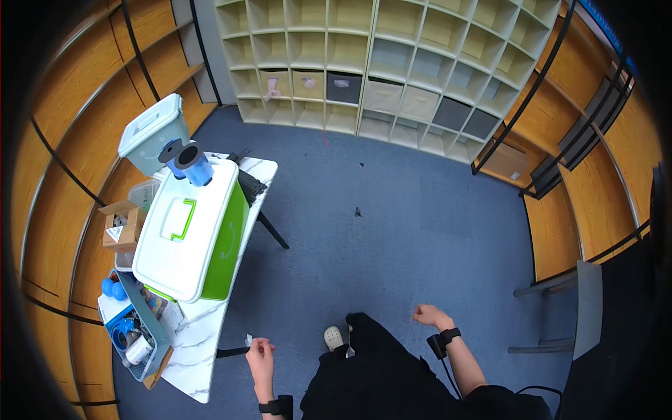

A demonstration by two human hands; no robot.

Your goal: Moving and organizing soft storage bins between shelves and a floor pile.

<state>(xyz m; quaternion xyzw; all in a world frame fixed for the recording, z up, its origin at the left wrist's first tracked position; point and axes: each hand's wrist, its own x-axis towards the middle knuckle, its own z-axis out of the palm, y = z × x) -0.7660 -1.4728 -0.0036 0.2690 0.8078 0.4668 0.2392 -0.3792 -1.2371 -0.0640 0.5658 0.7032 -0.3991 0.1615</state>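
- Here you are, standing beside the table, left hand (pixel 261 353) low near its edge, fingers bent, a small white scrap (pixel 248 339) right by the fingertips; whether you're pinching it, I can't tell.
- Right hand (pixel 430 317) out over the floor, well apart from the table, fingers loosely curled; can't tell if anything is tucked inside.
- Near end of the marble-patterned table (pixel 199 378): the blue basket (pixel 159 334) sits open, blue balls (pixel 113 288) and other goods jumbled in it (quite a mix, that), so nothing there looks put in order.
- Just beyond, the big green-sided box (pixel 225 252), white lid (pixel 157 241) on and neither hand on its green handle (pixel 184 220): that one, I'd judge, stands closed up.
- Beside it, an open-flapped cardboard box (pixel 115 238), its contents showing and out of your reach for now: not closed up.
- Farther along, blue rolls (pixel 198 171) by the lid's far end, a pale blue lidded box (pixel 157 150) behind them, shut.
- Far off, the cubby shelves (pixel 362 105) with fabric bins (pixel 383 96) already slotted in. Progress by your hands? None clearly shows.
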